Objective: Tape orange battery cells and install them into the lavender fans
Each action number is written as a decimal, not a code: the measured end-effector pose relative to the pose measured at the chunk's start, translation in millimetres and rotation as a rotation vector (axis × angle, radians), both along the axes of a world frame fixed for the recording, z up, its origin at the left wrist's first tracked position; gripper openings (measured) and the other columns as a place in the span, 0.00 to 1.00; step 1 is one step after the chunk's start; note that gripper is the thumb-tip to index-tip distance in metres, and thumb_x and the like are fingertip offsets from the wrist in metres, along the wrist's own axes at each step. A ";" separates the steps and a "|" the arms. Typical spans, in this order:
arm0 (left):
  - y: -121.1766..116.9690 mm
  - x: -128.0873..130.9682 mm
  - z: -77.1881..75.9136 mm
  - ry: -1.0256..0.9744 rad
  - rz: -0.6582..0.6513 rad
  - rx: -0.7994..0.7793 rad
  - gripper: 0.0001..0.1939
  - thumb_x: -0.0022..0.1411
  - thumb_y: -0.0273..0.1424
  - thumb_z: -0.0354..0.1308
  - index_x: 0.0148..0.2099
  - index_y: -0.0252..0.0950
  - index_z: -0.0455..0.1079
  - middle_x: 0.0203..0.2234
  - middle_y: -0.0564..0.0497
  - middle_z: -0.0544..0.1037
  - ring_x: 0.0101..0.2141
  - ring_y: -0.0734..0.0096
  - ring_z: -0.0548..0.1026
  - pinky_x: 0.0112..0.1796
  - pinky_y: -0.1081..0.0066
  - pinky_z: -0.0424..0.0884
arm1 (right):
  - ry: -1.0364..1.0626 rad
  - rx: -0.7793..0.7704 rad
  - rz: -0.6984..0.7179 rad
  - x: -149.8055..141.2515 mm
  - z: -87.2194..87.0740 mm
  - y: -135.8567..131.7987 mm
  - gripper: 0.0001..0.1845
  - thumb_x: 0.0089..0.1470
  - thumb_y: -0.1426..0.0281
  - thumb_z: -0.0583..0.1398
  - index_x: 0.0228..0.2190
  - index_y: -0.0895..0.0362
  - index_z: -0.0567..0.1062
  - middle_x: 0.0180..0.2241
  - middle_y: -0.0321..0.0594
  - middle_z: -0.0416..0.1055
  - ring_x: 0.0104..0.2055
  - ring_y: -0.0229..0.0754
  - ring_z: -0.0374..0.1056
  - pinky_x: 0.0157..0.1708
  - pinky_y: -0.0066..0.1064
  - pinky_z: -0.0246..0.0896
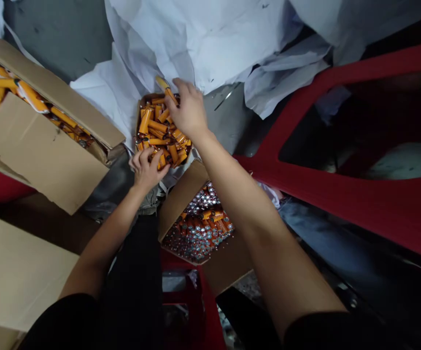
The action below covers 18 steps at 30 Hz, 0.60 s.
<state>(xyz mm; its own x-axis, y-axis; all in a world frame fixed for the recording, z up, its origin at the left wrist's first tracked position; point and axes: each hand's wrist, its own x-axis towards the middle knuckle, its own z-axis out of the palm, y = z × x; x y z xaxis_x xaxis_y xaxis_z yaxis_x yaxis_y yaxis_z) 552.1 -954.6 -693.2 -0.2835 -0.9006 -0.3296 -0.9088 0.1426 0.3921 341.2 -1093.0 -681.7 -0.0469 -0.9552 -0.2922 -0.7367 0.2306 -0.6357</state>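
Note:
A small carton is filled with loose orange cylinders that look like small batteries. At its near left edge, my left hand is curled, an orange cylinder between thumb and fingers. My right hand reaches over the far right side of the carton. Between its thumb and forefinger sticks out a yellow-orange cylinder, slightly blurred. Below, partly behind my right forearm, a cardboard box holds many tightly packed orange cylinders with shiny silver ends.
At the left stands a larger open carton with more orange pieces. White paper sheets lie crumpled over the grey surface. A red plastic chair takes up the right side. Another red seat or stool is under the packed box.

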 end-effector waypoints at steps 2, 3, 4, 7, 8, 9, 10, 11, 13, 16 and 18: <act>16.3 6.8 -11.0 -0.021 -0.005 0.066 0.30 0.70 0.47 0.68 0.67 0.36 0.75 0.64 0.27 0.74 0.65 0.30 0.71 0.66 0.33 0.64 | 0.041 0.104 0.010 15.5 -12.5 -34.6 0.27 0.76 0.59 0.61 0.68 0.59 0.69 0.67 0.56 0.73 0.68 0.59 0.71 0.72 0.57 0.64; 21.8 9.2 -16.0 -0.010 -0.025 0.093 0.30 0.70 0.45 0.68 0.67 0.35 0.75 0.62 0.28 0.74 0.63 0.32 0.73 0.64 0.36 0.68 | 0.055 0.133 0.012 20.2 -18.4 -46.3 0.24 0.75 0.62 0.62 0.66 0.59 0.72 0.65 0.56 0.74 0.65 0.59 0.74 0.70 0.56 0.67; 25.9 10.5 -20.3 0.015 -0.047 0.109 0.29 0.71 0.43 0.68 0.67 0.35 0.75 0.61 0.28 0.74 0.61 0.35 0.74 0.63 0.40 0.71 | 0.063 0.142 0.009 22.0 -23.3 -53.7 0.20 0.74 0.65 0.62 0.63 0.59 0.76 0.63 0.55 0.76 0.62 0.58 0.76 0.68 0.54 0.69; 33.3 9.2 -28.6 0.124 -0.061 0.069 0.25 0.70 0.34 0.66 0.67 0.36 0.75 0.62 0.32 0.71 0.60 0.45 0.76 0.62 0.50 0.75 | 0.067 0.088 -0.008 9.3 -25.1 -52.1 0.17 0.73 0.72 0.58 0.57 0.59 0.81 0.58 0.50 0.79 0.60 0.55 0.77 0.68 0.50 0.69; 35.1 7.9 -30.0 0.153 -0.045 0.032 0.25 0.69 0.31 0.66 0.67 0.37 0.75 0.62 0.33 0.70 0.61 0.46 0.76 0.63 0.51 0.75 | 0.056 0.043 -0.011 0.7 -21.0 -45.1 0.18 0.73 0.72 0.58 0.57 0.58 0.81 0.57 0.49 0.80 0.62 0.54 0.77 0.69 0.48 0.68; 36.7 6.7 -31.0 0.171 -0.023 -0.008 0.26 0.68 0.28 0.66 0.67 0.38 0.75 0.63 0.34 0.70 0.62 0.47 0.75 0.64 0.52 0.75 | 0.038 -0.012 -0.007 -8.5 -15.3 -35.8 0.19 0.73 0.71 0.57 0.59 0.56 0.81 0.58 0.47 0.80 0.63 0.54 0.76 0.70 0.47 0.67; 38.1 5.9 -31.8 0.182 0.000 -0.048 0.27 0.66 0.26 0.67 0.66 0.38 0.76 0.64 0.35 0.69 0.63 0.47 0.74 0.66 0.52 0.74 | 0.015 -0.067 0.008 -17.1 -9.0 -25.0 0.20 0.74 0.68 0.57 0.61 0.54 0.80 0.59 0.46 0.79 0.65 0.55 0.75 0.71 0.47 0.67; 39.1 5.6 -32.7 0.193 0.019 -0.081 0.28 0.65 0.25 0.67 0.66 0.39 0.76 0.64 0.36 0.70 0.64 0.47 0.73 0.66 0.51 0.74 | -0.011 -0.111 0.038 -23.9 -3.0 -13.6 0.21 0.75 0.65 0.56 0.62 0.52 0.79 0.61 0.46 0.79 0.66 0.55 0.73 0.71 0.48 0.67; 38.7 6.6 -35.3 0.229 0.037 -0.122 0.26 0.65 0.25 0.66 0.65 0.39 0.76 0.64 0.37 0.71 0.63 0.48 0.74 0.66 0.51 0.75 | -0.053 -0.122 0.145 -28.8 4.3 8.0 0.22 0.77 0.60 0.54 0.64 0.51 0.77 0.63 0.47 0.79 0.68 0.56 0.71 0.73 0.53 0.64; 29.1 10.0 -40.3 0.334 0.032 -0.153 0.19 0.72 0.29 0.61 0.63 0.38 0.76 0.64 0.37 0.72 0.63 0.52 0.75 0.65 0.53 0.76 | -0.053 -0.034 0.305 -15.0 1.4 29.1 0.24 0.78 0.58 0.53 0.65 0.53 0.76 0.66 0.49 0.77 0.72 0.57 0.66 0.77 0.61 0.55; 18.3 11.1 -42.0 0.393 0.021 -0.155 0.16 0.77 0.34 0.58 0.63 0.39 0.76 0.65 0.37 0.73 0.65 0.52 0.75 0.66 0.53 0.76 | -0.046 0.010 0.355 -3.1 -4.8 36.2 0.25 0.78 0.60 0.54 0.67 0.55 0.74 0.69 0.52 0.73 0.74 0.58 0.64 0.79 0.64 0.50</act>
